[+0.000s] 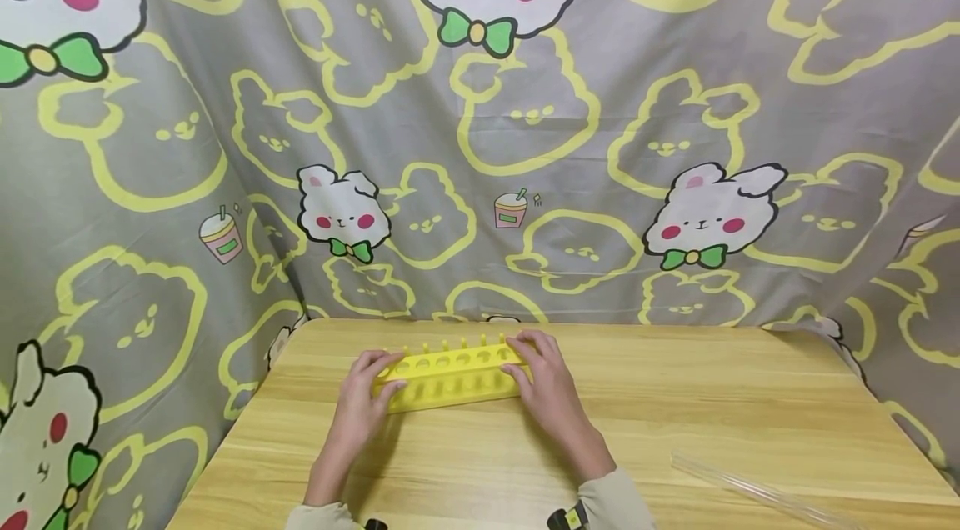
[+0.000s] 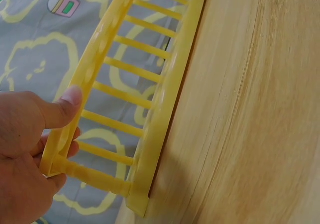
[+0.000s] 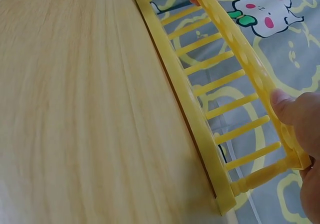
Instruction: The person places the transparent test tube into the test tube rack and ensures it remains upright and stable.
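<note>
A yellow test tube rack (image 1: 457, 374) stands upright near the back of the wooden table, with a row of round holes on top and pegs along its far side. My left hand (image 1: 362, 398) grips the left end of its top plate. At the opposite end my right hand (image 1: 553, 387) holds the same plate. In the left wrist view the left thumb (image 2: 71, 98) lies on the top rail, fingers curled beneath. The right wrist view has the right thumb (image 3: 281, 103) on the top plate too, that hand's other fingers largely hidden. No tubes sit in the holes.
A clear tube (image 1: 750, 486) lies slanted on the table (image 1: 675, 397) at the front right. Behind the table and along its sides hangs a grey curtain (image 1: 540, 280) printed with rabbits and yellow outlines.
</note>
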### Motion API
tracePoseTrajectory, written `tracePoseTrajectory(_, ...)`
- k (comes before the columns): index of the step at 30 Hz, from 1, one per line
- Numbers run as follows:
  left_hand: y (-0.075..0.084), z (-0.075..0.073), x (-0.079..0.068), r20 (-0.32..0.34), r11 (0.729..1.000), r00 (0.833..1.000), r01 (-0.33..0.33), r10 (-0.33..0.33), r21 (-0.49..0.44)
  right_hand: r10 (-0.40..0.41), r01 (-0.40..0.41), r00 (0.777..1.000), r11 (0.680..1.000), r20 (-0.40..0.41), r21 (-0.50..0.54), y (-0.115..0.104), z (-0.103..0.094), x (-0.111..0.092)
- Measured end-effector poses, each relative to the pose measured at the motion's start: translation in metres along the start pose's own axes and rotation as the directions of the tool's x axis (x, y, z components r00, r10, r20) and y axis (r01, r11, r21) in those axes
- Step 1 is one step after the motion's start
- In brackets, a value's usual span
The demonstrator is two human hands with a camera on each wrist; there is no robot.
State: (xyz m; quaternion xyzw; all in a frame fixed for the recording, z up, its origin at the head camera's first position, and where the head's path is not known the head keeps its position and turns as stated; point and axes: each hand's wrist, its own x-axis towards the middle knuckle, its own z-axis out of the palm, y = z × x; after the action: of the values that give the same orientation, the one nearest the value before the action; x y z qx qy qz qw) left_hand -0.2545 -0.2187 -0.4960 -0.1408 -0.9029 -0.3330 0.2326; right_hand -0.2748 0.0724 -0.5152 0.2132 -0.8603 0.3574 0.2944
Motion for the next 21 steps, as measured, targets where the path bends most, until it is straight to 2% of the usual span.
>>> tracePoseTrajectory(9, 0.000, 0.001, -0.001, -0.009, 1.000, 1.000, -0.014, 0.014, -0.007, 0.023, -0.023, 1.000, 1.000, 0.020, -0.008, -0.002, -0.002, -0.003)
tracePoseTrajectory(15, 0.001, 0.003, -0.001, -0.021, 0.999, 0.998, -0.051, 0.051, -0.005, 0.060, -0.059, 0.998, 0.998, 0.023, -0.018, -0.003, -0.006, -0.007)
tracePoseTrajectory(21, 0.003, 0.010, -0.001, -0.009, 0.999, 0.999, -0.050, 0.050, -0.016, 0.039, -0.039, 0.999, 0.999, 0.011, -0.026, -0.002, -0.014, -0.010)
